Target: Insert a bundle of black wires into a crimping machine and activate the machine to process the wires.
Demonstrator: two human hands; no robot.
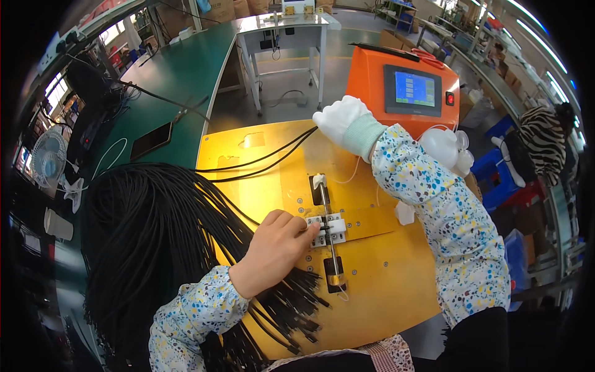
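My bare left hand (pixel 276 248) rests on the yellow work board (pixel 384 273), its fingertips against the white clamp block (pixel 331 228) of a small fixture with a metal rod (pixel 330 239). My right hand (pixel 339 121), in a white glove, is stretched to the board's far edge and grips the ends of two black cables (pixel 260 164) that run left across the board. A large bundle of black cables (pixel 155 235) lies to my left, its cut ends (pixel 297 310) spread under my left forearm.
An orange machine (pixel 403 87) with a touch screen stands behind the board. A green bench (pixel 180 74) curves off to the left with a dark tablet (pixel 152 141) and a small fan (pixel 48 158). Blue bins (pixel 496 180) sit at right.
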